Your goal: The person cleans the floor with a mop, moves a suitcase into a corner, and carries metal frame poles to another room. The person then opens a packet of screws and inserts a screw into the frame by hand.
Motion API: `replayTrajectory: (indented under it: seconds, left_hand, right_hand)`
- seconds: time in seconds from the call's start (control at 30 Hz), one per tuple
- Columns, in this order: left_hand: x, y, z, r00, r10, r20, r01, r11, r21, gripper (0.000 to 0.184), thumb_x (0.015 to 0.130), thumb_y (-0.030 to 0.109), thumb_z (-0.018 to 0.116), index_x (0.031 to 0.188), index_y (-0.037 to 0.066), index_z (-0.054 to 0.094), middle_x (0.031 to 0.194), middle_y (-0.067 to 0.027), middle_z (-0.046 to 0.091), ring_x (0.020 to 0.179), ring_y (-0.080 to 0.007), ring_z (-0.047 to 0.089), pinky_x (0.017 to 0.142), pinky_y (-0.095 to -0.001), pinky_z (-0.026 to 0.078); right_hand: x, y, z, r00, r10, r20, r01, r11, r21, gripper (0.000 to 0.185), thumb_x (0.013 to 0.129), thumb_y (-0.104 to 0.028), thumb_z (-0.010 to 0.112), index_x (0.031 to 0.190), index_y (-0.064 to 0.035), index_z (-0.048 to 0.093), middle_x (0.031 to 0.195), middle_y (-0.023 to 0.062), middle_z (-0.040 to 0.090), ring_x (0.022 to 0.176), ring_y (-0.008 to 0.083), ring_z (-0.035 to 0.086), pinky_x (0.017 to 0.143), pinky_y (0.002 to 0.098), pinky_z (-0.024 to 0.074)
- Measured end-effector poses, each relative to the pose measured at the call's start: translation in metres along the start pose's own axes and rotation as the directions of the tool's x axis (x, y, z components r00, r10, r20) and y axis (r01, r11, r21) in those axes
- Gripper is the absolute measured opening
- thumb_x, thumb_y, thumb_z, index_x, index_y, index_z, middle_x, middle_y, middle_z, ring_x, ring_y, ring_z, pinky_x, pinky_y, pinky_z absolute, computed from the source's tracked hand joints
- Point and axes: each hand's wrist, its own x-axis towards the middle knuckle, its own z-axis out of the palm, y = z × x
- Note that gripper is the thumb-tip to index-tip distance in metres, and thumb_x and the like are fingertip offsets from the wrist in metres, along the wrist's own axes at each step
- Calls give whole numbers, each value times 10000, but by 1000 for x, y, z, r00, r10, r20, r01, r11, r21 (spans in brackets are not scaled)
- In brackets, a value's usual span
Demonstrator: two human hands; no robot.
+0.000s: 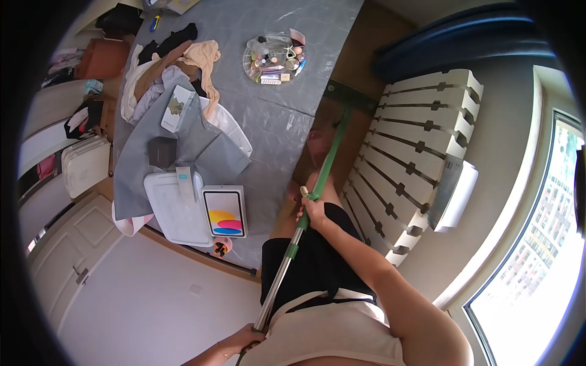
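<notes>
A flat mop with a green and silver pole (281, 274) runs slantwise from my waist toward the floor. My right hand (314, 211) is wrapped around the green part of the pole, in front of my thigh. Lower down, close to my waist, my left hand (249, 337) is closed round the pole's top end, its fingers partly hidden. At the far end, the wide dark green mop head (351, 96) lies on the brown floor in the gap between the grey-covered bed or table and the slatted white frame.
On the grey plastic-covered surface (268, 116) are a heap of clothes (174, 76), a round clear tray of small items (250, 68), a tablet box (244, 210) and a white lidded bin (168, 213). A white slatted frame (397, 143) borders the gap on the right, beside a window (537, 244).
</notes>
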Motion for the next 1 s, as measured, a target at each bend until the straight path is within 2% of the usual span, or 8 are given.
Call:
replayTrajectory:
  seconds: [0.1, 0.23, 0.43, 0.57, 0.67, 0.77, 0.93, 1.0]
  left_hand:
    - [-12, 11, 12, 997, 8, -71, -11, 999, -46, 82, 681, 12, 502, 711, 48, 434, 437, -36, 366, 295, -101, 324, 280, -237, 253]
    - [7, 110, 33, 991, 59, 122, -22, 960, -280, 108, 717, 80, 510, 659, 87, 419, 440, -18, 371, 288, -81, 302, 284, -224, 227]
    - [111, 194, 56, 715, 327, 618, 54, 855, -516, 124, 738, 17, 420, 662, 90, 355, 419, 15, 305, 261, -49, 257, 247, -197, 213]
    - [103, 160, 26, 669, 305, 678, 187, 814, -550, 120, 706, 12, 439, 677, 77, 343, 407, 7, 319, 248, -56, 288, 221, -197, 200]
    - [66, 88, 5, 757, 162, 632, 310, 763, -567, 134, 677, 29, 459, 692, 89, 340, 397, -5, 302, 268, -63, 295, 228, -199, 187]
    - [17, 4, -4, 794, 197, 575, 239, 768, -594, 86, 676, 31, 453, 717, 78, 394, 421, -19, 345, 271, -81, 293, 252, -195, 216]
    - [17, 7, -3, 683, 121, 721, 423, 739, -525, 76, 675, 79, 492, 653, 64, 421, 486, -50, 417, 349, -113, 397, 318, -218, 317]
    - [22, 33, 2, 689, 72, 721, 421, 771, -478, 92, 669, 86, 492, 639, 64, 408, 476, -45, 395, 347, -110, 384, 313, -225, 307]
  right_hand:
    - [-3, -12, 1, 998, -28, 52, 29, 999, -19, 190, 761, -116, 521, 651, -7, 411, 520, 102, 410, 397, 211, 450, 369, 368, 441]
    - [59, -90, 5, 982, -180, 50, 181, 983, -21, 113, 715, -42, 490, 654, 14, 413, 524, 107, 435, 397, 208, 468, 342, 374, 439]
    - [143, -219, -2, 930, -363, 54, 365, 899, -241, 125, 699, -60, 511, 627, 21, 449, 531, 93, 466, 404, 184, 492, 357, 342, 443]
    - [134, -178, 14, 914, -404, 11, 388, 869, -308, 150, 693, -69, 519, 611, 50, 478, 501, 107, 501, 392, 206, 520, 360, 352, 463]
    - [102, -94, 16, 915, -404, 16, 391, 874, -290, 148, 693, -71, 511, 603, 41, 479, 506, 106, 521, 402, 197, 536, 376, 328, 456]
    - [28, -35, 16, 948, -316, 39, 317, 925, -208, 108, 703, -41, 489, 622, 26, 464, 508, 102, 516, 402, 196, 531, 400, 321, 451]
    - [-3, -22, -4, 966, -198, 165, 232, 948, -218, 126, 736, -43, 479, 683, 60, 430, 504, 116, 489, 395, 224, 527, 327, 355, 450]
    - [24, -49, -3, 961, -249, 118, 261, 960, -105, 109, 685, -38, 498, 710, 68, 497, 543, 88, 526, 426, 204, 543, 442, 299, 451]
